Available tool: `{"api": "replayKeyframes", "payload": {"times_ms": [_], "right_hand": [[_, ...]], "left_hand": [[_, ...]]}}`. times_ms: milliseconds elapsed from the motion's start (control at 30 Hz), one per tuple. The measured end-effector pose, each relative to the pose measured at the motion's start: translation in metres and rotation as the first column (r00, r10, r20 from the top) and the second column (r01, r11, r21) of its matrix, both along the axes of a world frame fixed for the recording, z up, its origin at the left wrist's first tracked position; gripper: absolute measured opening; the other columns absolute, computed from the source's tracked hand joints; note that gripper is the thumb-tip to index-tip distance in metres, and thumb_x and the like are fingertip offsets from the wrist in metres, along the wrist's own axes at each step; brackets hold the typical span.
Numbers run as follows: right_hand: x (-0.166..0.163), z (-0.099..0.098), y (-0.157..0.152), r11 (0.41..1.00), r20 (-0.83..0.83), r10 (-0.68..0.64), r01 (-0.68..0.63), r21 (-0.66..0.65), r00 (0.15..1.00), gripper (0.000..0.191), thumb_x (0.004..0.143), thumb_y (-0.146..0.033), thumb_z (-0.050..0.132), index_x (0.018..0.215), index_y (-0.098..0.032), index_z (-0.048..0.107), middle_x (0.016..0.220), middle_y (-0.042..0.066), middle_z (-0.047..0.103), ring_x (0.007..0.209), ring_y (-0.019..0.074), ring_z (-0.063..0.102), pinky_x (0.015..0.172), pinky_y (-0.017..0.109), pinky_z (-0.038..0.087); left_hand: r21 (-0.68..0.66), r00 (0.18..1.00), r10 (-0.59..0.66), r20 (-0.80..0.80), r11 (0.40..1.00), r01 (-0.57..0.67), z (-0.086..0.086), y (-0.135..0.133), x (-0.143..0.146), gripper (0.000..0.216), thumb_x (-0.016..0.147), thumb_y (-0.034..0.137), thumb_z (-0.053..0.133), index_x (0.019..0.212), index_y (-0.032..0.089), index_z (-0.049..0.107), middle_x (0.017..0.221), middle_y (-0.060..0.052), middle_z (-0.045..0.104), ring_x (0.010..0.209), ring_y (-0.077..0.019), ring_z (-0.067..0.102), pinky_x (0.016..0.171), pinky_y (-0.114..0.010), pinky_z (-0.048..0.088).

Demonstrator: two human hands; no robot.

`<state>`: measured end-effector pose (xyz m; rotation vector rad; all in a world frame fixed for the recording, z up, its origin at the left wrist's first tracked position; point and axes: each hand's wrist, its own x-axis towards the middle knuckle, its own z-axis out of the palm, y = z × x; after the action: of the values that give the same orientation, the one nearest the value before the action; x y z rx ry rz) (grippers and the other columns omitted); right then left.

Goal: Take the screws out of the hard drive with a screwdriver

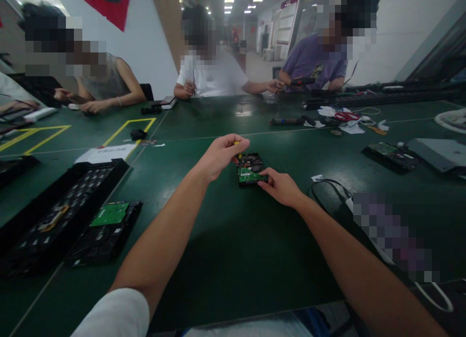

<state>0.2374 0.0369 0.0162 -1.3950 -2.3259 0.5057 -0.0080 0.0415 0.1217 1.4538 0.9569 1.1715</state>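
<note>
A hard drive (251,171) lies on the green table in front of me, its green circuit board facing up. My left hand (224,155) is closed around a small yellow-handled screwdriver (238,147), held at the far left edge of the drive. Most of the tool is covered by the fingers, and its tip cannot be made out. On the near right corner of the drive, the thumb and fingers of my right hand (278,185) grip its side.
At left, another hard drive (104,230) lies beside a long black tray (58,215). Farther right are a bare drive (389,155), a grey box (439,155) and a cable (331,181). Several people sit across the table, one holding a dark power tool (303,81).
</note>
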Motion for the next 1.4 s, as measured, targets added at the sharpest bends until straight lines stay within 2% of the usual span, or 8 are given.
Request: {"api": "replayKeyframes", "payload": {"times_ms": [200, 333, 533, 833, 1000, 1200, 1400], "right_hand": [[-0.0007, -0.0010, 0.0000, 1.000, -0.002, -0.004, 0.004, 0.000, 1.000, 0.031, 0.101, -0.043, 0.063, 0.127, -0.026, 0.061, 0.081, -0.001, 0.071, 0.069, 0.0172, 0.063, 0.062, 0.029, 0.037], [-0.0002, -0.0020, 0.0004, 1.000, 0.003, -0.003, 0.003, 0.007, 1.000, 0.031, 0.101, -0.043, 0.063, 0.127, -0.026, 0.061, 0.082, -0.001, 0.071, 0.070, 0.0174, 0.064, 0.063, 0.029, 0.037], [0.0002, -0.0014, 0.0004, 1.000, 0.006, 0.004, -0.004, 0.008, 1.000, 0.031, 0.102, -0.042, 0.063, 0.128, -0.025, 0.060, 0.082, -0.001, 0.071, 0.070, 0.0173, 0.064, 0.063, 0.029, 0.037], [-0.0002, -0.0017, -0.0011, 1.000, -0.005, -0.011, 0.011, 0.007, 1.000, 0.030, 0.101, -0.042, 0.064, 0.126, -0.027, 0.062, 0.082, -0.001, 0.071, 0.070, 0.0174, 0.064, 0.064, 0.029, 0.037], [0.0001, -0.0012, -0.0010, 1.000, 0.003, -0.004, 0.004, 0.008, 1.000, 0.030, 0.101, -0.042, 0.064, 0.127, -0.027, 0.062, 0.083, -0.001, 0.071, 0.071, 0.0170, 0.063, 0.064, 0.028, 0.037], [0.0004, 0.0001, -0.0014, 1.000, -0.004, 0.001, -0.001, 0.011, 1.000, 0.029, 0.102, -0.042, 0.062, 0.126, -0.026, 0.060, 0.082, -0.002, 0.071, 0.069, 0.0165, 0.063, 0.062, 0.029, 0.036], [-0.0006, 0.0019, -0.0025, 1.000, 0.002, -0.005, 0.005, -0.001, 1.000, 0.029, 0.102, -0.043, 0.062, 0.126, -0.027, 0.061, 0.083, -0.001, 0.072, 0.071, 0.0174, 0.064, 0.063, 0.029, 0.037]], "left_hand": [[-0.019, 0.996, -0.080, -0.051, 0.997, 0.079, -0.0007, -0.0006, -0.0029, 0.030, 0.086, 0.044, 0.077, 0.100, 0.017, 0.079, 0.103, -0.007, 0.073, 0.080, -0.0133, 0.060, 0.063, -0.023, 0.046], [-0.087, 0.989, -0.141, 0.035, 0.986, 0.144, 0.0015, -0.0036, -0.0016, 0.032, 0.086, 0.040, 0.078, 0.107, 0.017, 0.073, 0.095, -0.008, 0.072, 0.084, -0.0166, 0.065, 0.065, -0.025, 0.052], [-0.146, 0.987, -0.104, 0.122, 0.982, 0.122, 0.0028, -0.0051, 0.0005, 0.024, 0.087, 0.035, 0.076, 0.096, 0.018, 0.061, 0.100, -0.010, 0.074, 0.091, -0.0202, 0.070, 0.070, -0.030, 0.058], [-0.098, 0.997, -0.065, 0.036, 0.993, 0.068, 0.0079, -0.0072, 0.0013, 0.020, 0.085, 0.032, 0.073, 0.093, 0.014, 0.077, 0.095, -0.008, 0.069, 0.086, -0.0168, 0.064, 0.064, -0.024, 0.056], [-0.152, 0.988, -0.095, 0.119, 0.982, 0.113, 0.0069, -0.0057, 0.0016, 0.018, 0.087, 0.029, 0.068, 0.101, 0.018, 0.071, 0.091, -0.008, 0.070, 0.089, -0.0208, 0.068, 0.067, -0.030, 0.060], [-0.129, 0.975, -0.080, 0.207, 0.986, 0.108, 0.0053, -0.0025, 0.0012, 0.012, 0.087, 0.027, 0.068, 0.089, 0.015, 0.068, 0.095, -0.008, 0.069, 0.094, -0.0206, 0.069, 0.081, -0.037, 0.064], [-0.114, 0.983, -0.103, 0.150, 0.986, 0.121, 0.0058, -0.0057, 0.0018, 0.018, 0.082, 0.032, 0.076, 0.087, 0.016, 0.071, 0.093, -0.006, 0.067, 0.091, -0.0176, 0.065, 0.073, -0.029, 0.061]]}}
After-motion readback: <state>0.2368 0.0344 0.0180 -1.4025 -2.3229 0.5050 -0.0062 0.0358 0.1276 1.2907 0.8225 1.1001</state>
